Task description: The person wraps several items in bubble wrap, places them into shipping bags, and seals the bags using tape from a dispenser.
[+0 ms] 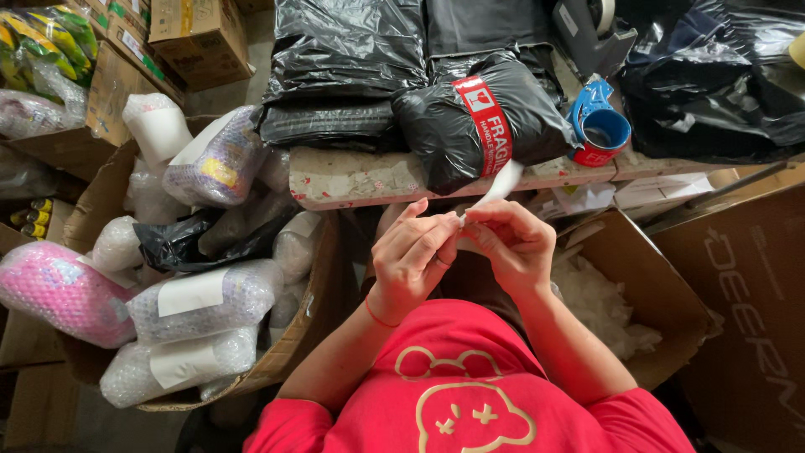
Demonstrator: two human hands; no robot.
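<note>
At frame centre, the left hand (411, 252) and right hand (511, 243) pinch a thin white paper label strip (501, 186) between their fingers, just below the black plastic-wrapped parcel (478, 117) on the bench (352, 178). Peeling slowly from one corner should prevent tearing.

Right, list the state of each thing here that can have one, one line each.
left hand: fingers pinching the white strip, by the right hand
right hand: fingers pinching the same strip
white strip: held up, partly peeled
black bagged parcel: closed, taped with a red band
tape roll: lying on the table edge
left cardboard box: open, full of bubble-wrapped parcels
right cardboard box: open, holding white filler
</note>
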